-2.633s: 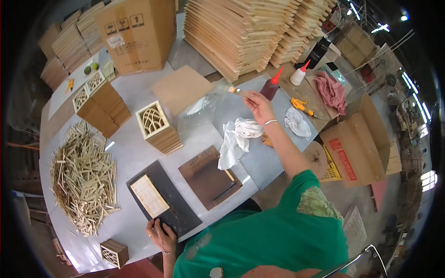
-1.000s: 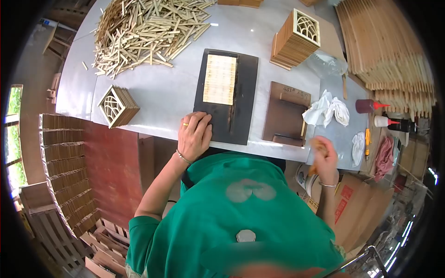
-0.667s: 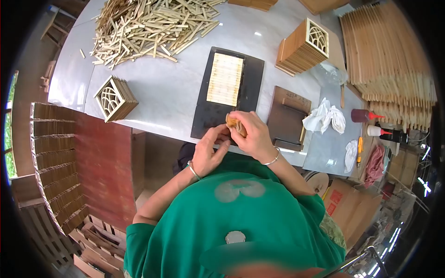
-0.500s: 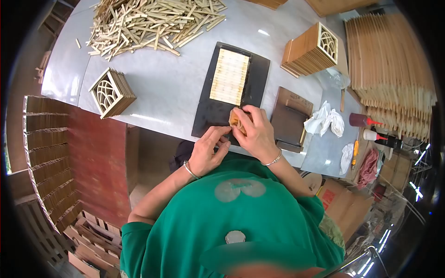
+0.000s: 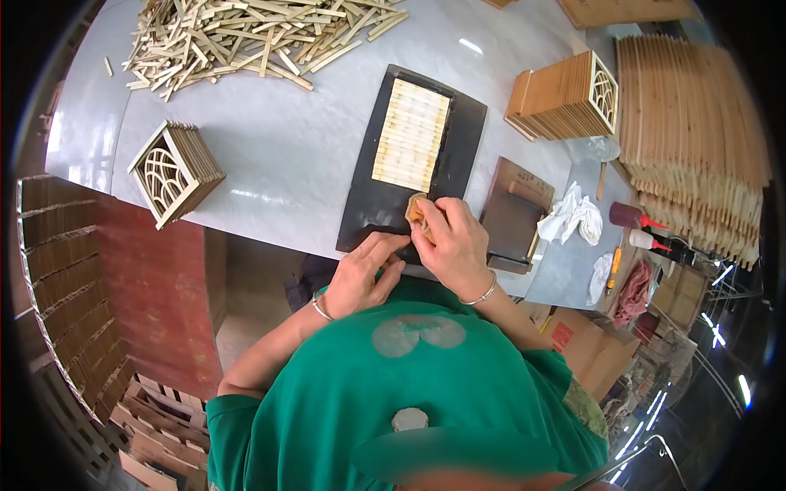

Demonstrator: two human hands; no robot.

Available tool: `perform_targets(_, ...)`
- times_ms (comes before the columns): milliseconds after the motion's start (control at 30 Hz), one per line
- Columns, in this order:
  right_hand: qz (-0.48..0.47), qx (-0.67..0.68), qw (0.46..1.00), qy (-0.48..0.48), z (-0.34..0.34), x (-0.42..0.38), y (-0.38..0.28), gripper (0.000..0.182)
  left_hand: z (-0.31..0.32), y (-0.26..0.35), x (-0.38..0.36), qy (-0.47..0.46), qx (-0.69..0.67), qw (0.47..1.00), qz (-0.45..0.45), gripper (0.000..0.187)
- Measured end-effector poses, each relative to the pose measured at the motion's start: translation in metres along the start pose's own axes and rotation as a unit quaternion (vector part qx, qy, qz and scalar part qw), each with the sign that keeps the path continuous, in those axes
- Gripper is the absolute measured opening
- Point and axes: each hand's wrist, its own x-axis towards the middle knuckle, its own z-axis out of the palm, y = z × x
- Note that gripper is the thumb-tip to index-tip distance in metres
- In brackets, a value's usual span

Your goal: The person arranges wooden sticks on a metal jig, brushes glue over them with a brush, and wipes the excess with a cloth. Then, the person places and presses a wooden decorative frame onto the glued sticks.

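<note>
A dark board [image 5: 358,214] lies on the grey table, bearing a panel of pale strips [image 5: 412,135] set side by side. At the board's near end, my right hand [image 5: 452,250] pinches a crumpled tan cloth [image 5: 417,211]. Just to its left, my left hand [image 5: 368,272] rests at the board's near edge with bent fingers; whether its fingertips hold anything is hidden.
A heap of loose wooden sticks [image 5: 237,41] is at the back left. Stacked lattice frames [image 5: 176,173] stand at left, others [image 5: 561,98] at right. A brown wooden block [image 5: 512,214], white cloths [image 5: 571,214], red-tipped bottles [image 5: 629,216] and tall board stacks [image 5: 688,131] are at right.
The view has shifted slightly, moving the table's things within the frame. Both hands stay near the board's near end, with the tan cloth still in my right hand.
</note>
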Motion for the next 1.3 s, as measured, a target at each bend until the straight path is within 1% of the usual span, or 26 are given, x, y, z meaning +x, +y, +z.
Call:
perform_targets(133, 0.013, 0.043, 0.999, 0.004, 0.005, 0.002, 0.002, 0.031, -0.003, -0.002, -0.001, -0.006, -0.017, 1.000, 0.003, 0.031)
perform_targets(200, -0.021, 0.058, 0.998, 0.020, 0.009, 0.005, 0.000, 0.031, -0.005, 0.000, 0.000, -0.015, -0.004, 1.000, 0.002, 0.029)
perform_targets(300, -0.025, 0.047, 0.998, 0.016, 0.014, 0.009, -0.010, 0.031, -0.008, -0.003, -0.001, -0.005, 0.014, 1.000, 0.023, 0.027)
perform_targets(500, -0.028, 0.056, 0.998, 0.007, 0.015, 0.014, -0.015, 0.033, -0.015, -0.002, -0.002, -0.007, 0.021, 0.999, 0.029, 0.026)
perform_targets(533, -0.035, 0.060, 0.998, 0.004, 0.017, 0.018, -0.017, 0.033, -0.015, -0.002, -0.003, -0.009, 0.020, 0.999, 0.029, 0.026)
perform_targets(600, -0.044, 0.067, 0.997, 0.011, 0.022, 0.021, -0.021, 0.033, -0.017, -0.002, -0.005, -0.014, 0.022, 1.000, -0.001, 0.026)
perform_targets(667, -0.051, 0.076, 0.996, 0.009, 0.026, 0.024, -0.023, 0.034, -0.020, -0.004, -0.007, -0.014, 0.029, 0.999, 0.002, 0.026)
perform_targets(733, -0.052, 0.070, 0.996, 0.001, 0.019, 0.024, -0.021, 0.033, -0.022, -0.003, -0.009, -0.016, 0.035, 0.999, 0.003, 0.026)
perform_targets(800, -0.053, 0.050, 0.997, -0.032, 0.009, 0.017, -0.017, 0.032, -0.023, 0.000, -0.010, 0.005, 0.052, 0.999, 0.016, 0.025)
perform_targets(833, -0.041, 0.048, 0.997, -0.047, 0.002, 0.012, -0.015, 0.032, -0.024, 0.002, -0.010, 0.001, 0.054, 0.998, 0.018, 0.025)
perform_targets(900, 0.022, 0.117, 0.991, -0.068, -0.011, -0.003, -0.007, 0.031, -0.025, 0.006, -0.008, 0.030, 0.041, 0.998, -0.022, 0.023)
perform_targets(933, 0.065, 0.179, 0.979, -0.073, -0.023, -0.010, -0.005, 0.028, -0.027, 0.009, -0.007, 0.029, 0.067, 0.997, -0.013, 0.022)
perform_targets(967, 0.086, 0.184, 0.978, -0.052, -0.030, -0.019, 0.001, 0.024, -0.027, 0.009, -0.007, 0.017, 0.071, 0.997, -0.002, 0.022)
perform_targets(1033, 0.140, 0.186, 0.972, -0.009, -0.049, -0.039, 0.017, 0.019, -0.024, 0.004, -0.001, 0.019, 0.143, 0.985, 0.090, 0.021)
perform_targets(1067, 0.159, 0.178, 0.971, 0.019, -0.062, -0.049, 0.027, 0.020, -0.022, 0.011, 0.002, -0.015, 0.124, 0.990, 0.063, 0.020)
perform_targets(1100, 0.185, 0.152, 0.970, 0.044, -0.074, -0.060, 0.037, 0.019, -0.018, 0.010, 0.003, -0.027, 0.129, 0.988, 0.079, 0.020)
perform_targets(1133, 0.235, 0.130, 0.960, 0.075, -0.088, -0.071, 0.045, 0.019, -0.013, 0.007, 0.003, -0.038, 0.140, 0.986, 0.085, 0.019)
perform_targets(1200, 0.289, 0.048, 0.944, 0.154, -0.108, -0.104, 0.073, 0.019, -0.005, 0.005, 0.007, -0.068, 0.138, 0.981, 0.121, 0.017)
perform_targets(1300, 0.356, -0.073, 0.897, 0.251, -0.132, -0.152, 0.106, 0.020, 0.003, 0.013, 0.009, -0.115, 0.146, 0.978, 0.100, 0.015)
